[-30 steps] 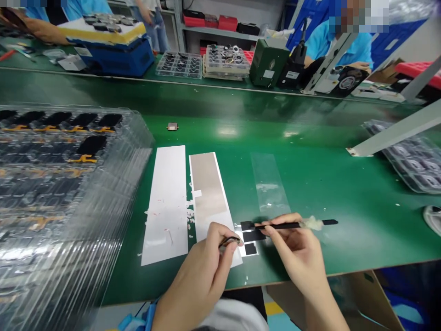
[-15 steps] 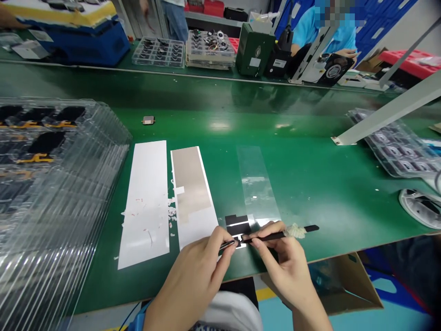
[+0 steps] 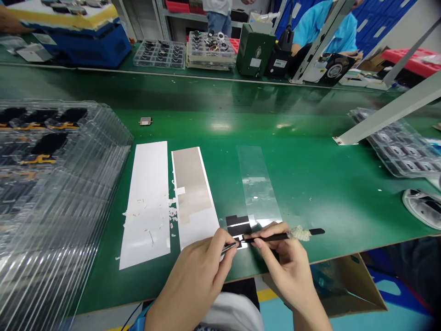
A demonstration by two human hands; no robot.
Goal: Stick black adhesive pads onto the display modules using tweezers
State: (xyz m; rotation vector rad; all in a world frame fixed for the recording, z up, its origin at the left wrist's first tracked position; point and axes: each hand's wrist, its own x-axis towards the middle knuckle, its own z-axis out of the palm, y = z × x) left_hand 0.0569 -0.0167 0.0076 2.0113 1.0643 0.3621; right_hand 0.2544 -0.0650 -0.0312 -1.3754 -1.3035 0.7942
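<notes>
My left hand (image 3: 203, 266) is closed, its thumb and forefinger pinching a small thin flat piece (image 3: 228, 247) with a dark, shiny edge; its exact kind is hidden by the fingers. My right hand (image 3: 284, 259) grips a black slim stick tool (image 3: 275, 237) with pale material wrapped round its rear part (image 3: 299, 233). The tool's tip meets or nearly meets the small piece between the hands. Just beyond the fingertips lies a black adhesive-like sheet (image 3: 238, 225) with white gaps, at the near end of a clear plastic strip (image 3: 260, 184).
Left of my hands lie a white sheet (image 3: 146, 193) and a beige-and-white sheet (image 3: 193, 179), with paper scraps between. Stacked clear trays (image 3: 103, 184) fill the left side. A small metallic part (image 3: 145, 121) lies farther back. A slanted white post (image 3: 386, 115) stands right. People are beyond the shelf.
My right hand and the black tool have shifted very slightly right. Both hands keep their grips. In the background, a standing person has moved right.
</notes>
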